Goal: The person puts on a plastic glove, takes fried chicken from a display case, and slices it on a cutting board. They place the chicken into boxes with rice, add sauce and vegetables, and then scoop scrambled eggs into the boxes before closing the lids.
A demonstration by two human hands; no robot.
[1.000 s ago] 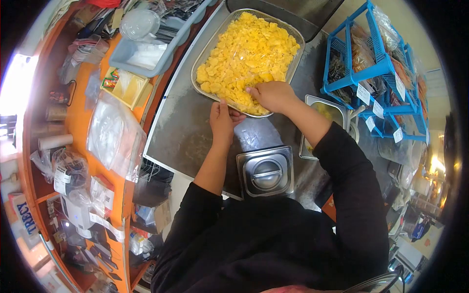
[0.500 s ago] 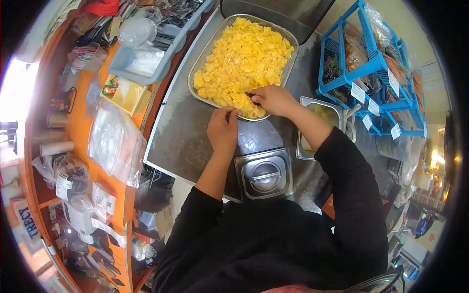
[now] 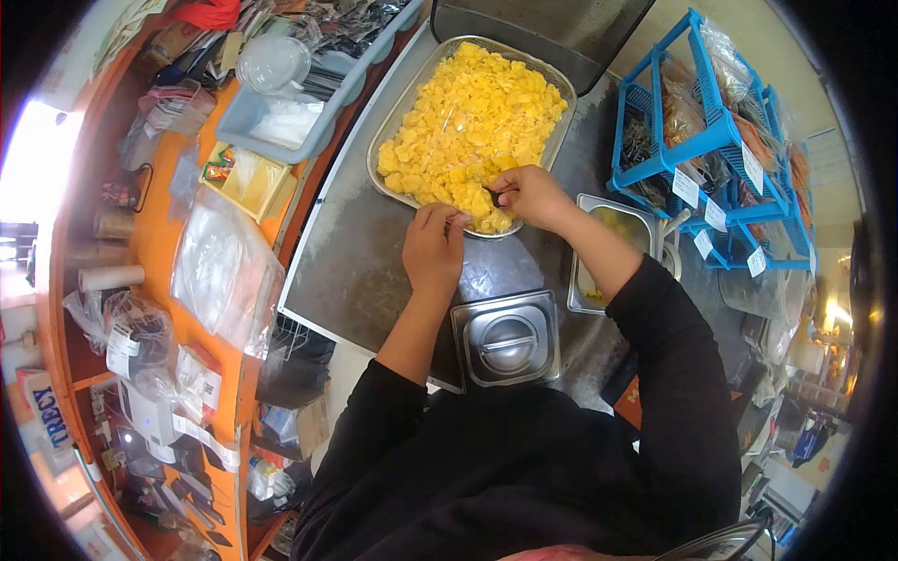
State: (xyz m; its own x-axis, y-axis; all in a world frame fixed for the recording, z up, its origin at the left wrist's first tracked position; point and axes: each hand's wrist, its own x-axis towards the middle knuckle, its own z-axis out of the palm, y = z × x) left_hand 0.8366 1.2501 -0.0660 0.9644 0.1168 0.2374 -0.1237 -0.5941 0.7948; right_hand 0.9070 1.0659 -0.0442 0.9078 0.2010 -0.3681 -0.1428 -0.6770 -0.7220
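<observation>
Since the earliest frame, my left hand (image 3: 434, 248) has come up from beneath the near edge of the tray (image 3: 374, 168) to its rim, and my right hand (image 3: 535, 196) has dropped slightly toward that edge. Only a bit of the dark object (image 3: 493, 197) shows at my right fingertips; the rest is hidden by my fingers and the yellow pieces (image 3: 477, 112), so I can't tell its shape. Glare streaks blur the surface of the pieces, and my left fingertips are too small to read. The heaped tray lies just ahead of both hands on the metal counter (image 3: 360, 257), its near corner between them. My right hand is closed, pinching the dark object over the pieces. My left fingers are bent and nearly together at the rim; I can't tell whether they grip anything. The lidded steel container (image 3: 507, 346) sits nearer my body.
</observation>
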